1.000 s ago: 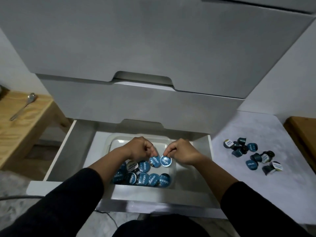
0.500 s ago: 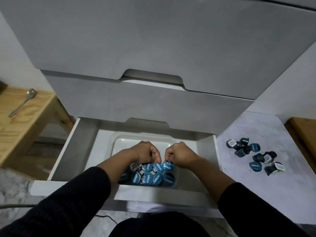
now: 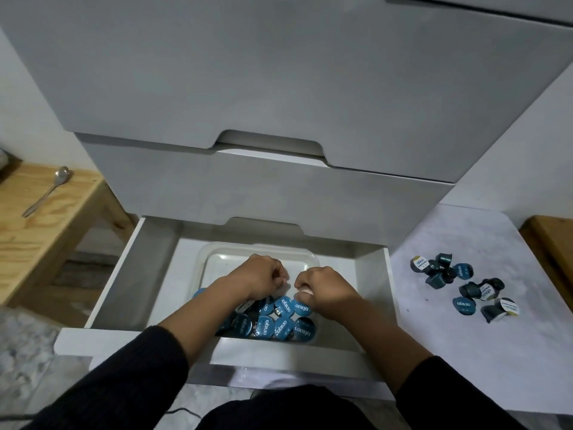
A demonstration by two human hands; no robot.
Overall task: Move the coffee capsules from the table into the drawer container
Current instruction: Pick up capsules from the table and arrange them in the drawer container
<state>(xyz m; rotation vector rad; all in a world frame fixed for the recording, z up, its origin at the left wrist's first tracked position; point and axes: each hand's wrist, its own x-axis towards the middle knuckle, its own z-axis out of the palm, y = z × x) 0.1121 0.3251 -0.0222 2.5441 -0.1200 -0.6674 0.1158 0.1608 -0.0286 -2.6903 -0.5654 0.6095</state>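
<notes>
Nearest, a white drawer (image 3: 148, 274) is pulled open; its clear container (image 3: 214, 259) holds blue-lidded capsules (image 3: 279, 324). The left hand (image 3: 257, 277) and right hand (image 3: 322, 287) are curled above them, grasp indiscernible. More capsules (image 3: 465, 287) are scattered on the pale table (image 3: 496, 352); a spoon (image 3: 46, 190) lies farther left.

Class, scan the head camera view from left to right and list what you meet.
spoon → wooden table → clear container → left hand → right hand → loose capsules on the white table
</notes>
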